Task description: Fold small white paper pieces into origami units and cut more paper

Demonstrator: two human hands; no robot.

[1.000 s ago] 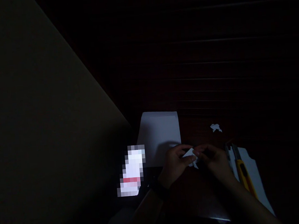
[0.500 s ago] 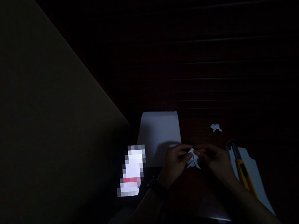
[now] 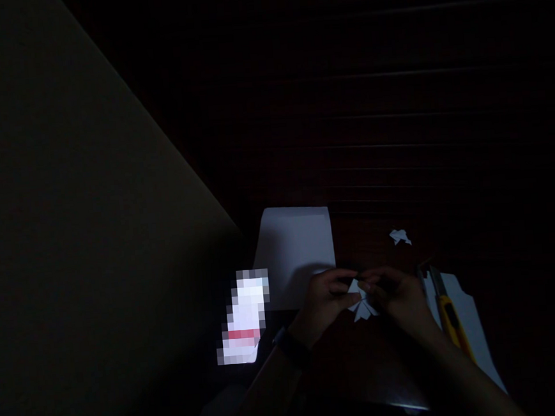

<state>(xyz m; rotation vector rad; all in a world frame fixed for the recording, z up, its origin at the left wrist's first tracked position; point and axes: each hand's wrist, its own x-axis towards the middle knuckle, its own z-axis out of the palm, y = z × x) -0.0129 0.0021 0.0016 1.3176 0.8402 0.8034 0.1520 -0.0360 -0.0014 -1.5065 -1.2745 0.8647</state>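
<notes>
Low light, dark reddish wooden tabletop (image 3: 357, 368). Left hand (image 3: 321, 301) and right hand (image 3: 402, 297) meet over it, fingertips nearly together, both pinching a small white folded paper piece (image 3: 364, 310) between thumb and fingers; its pointed flaps fan out below the thumbs. Dark wristband (image 3: 293, 348) on left wrist. White paper sheet (image 3: 294, 242) lies beyond the left hand, lit screen (image 3: 245, 316) (pixelated, unreadable) to its near left. Second folded paper figure (image 3: 399, 236) rests farther off; yellow utility knife (image 3: 453, 322) lies on white paper (image 3: 479, 333) beside the right forearm
</notes>
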